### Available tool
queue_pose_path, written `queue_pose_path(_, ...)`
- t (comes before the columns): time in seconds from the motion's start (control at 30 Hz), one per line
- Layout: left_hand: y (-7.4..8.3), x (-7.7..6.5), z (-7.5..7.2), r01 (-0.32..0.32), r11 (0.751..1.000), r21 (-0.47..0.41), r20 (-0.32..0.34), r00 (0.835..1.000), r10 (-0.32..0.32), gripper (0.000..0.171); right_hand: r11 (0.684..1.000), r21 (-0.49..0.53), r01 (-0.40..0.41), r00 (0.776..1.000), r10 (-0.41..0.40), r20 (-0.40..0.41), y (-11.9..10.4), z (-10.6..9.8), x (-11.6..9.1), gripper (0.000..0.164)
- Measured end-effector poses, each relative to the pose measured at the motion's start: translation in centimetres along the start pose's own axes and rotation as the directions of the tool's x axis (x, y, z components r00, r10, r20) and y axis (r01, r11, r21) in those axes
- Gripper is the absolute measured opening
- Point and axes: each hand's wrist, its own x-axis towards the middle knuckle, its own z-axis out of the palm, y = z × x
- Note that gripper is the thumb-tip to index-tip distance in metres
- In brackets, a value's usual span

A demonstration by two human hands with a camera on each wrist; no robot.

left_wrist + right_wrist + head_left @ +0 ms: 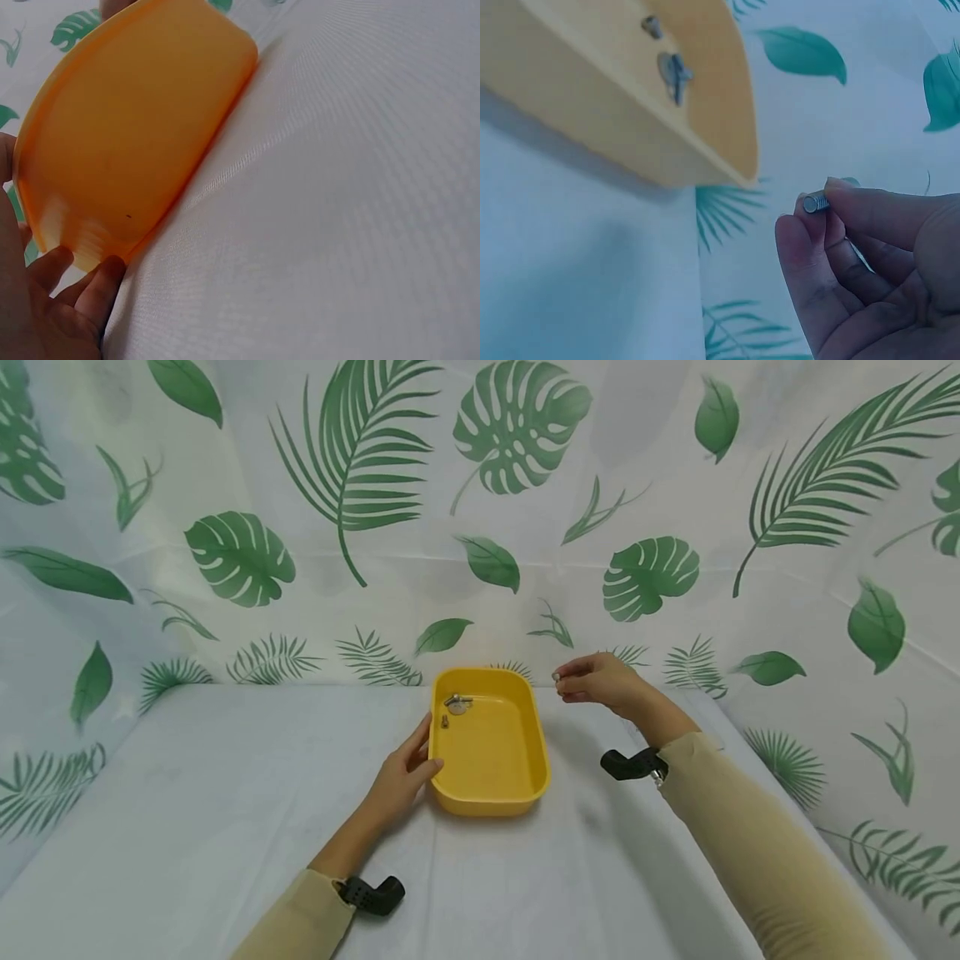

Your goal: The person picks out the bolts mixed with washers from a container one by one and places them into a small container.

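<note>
Person's R grip (603,683) pinches a sm. threaded metal pc. (816,202) btwn thumb & fingers, held up just beside the far R corner of the yel. tray (491,752), outside its rim. L grip (401,781) grasps the tray's L side, thumb at rim, fingers on outer wall. Tray sits on the wht. cloth-covered tabletop (262,793); in its far L corner, a cluster of metal hardware (457,704) incl. a round disc, w/ a smaller metal bit (445,722) nearby. Leaf-print backdrop (405,610) behind.
</note>
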Motion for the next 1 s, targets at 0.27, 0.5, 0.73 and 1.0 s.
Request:
queue_pose_path(0.27,-0.5,-0.4,0.2,0.009,1.000,-0.019,-0.001,1.000,-0.009,0.074,0.997,-0.059,-0.046,0.999,0.045,-0.026,2.3,-2.8,-1.5,0.042)
queue_pose_path(0.5,-0.2,-0.1,0.1,0.003,1.000,-0.023,-0.007,1.000,-0.004,0.073,0.996,-0.081,-0.026,0.999,0.024,-0.032,4.8,-5.7,-2.2,0.048)
queue_pose_path(0.73,-0.3,0.0,0.0,-0.007,1.000,-0.010,-0.008,1.000,0.006,0.074,0.993,-0.074,-0.093,0.994,0.089,-0.059,6.9,-7.4,-2.1,0.049)
queue_pose_path(1.0,-0.2,0.0,0.2,0.008,1.000,-0.011,-0.014,1.000,-0.008,0.073,0.987,-0.073,-0.144,0.987,0.137,-0.087,8.8,-8.8,-2.5,0.049)
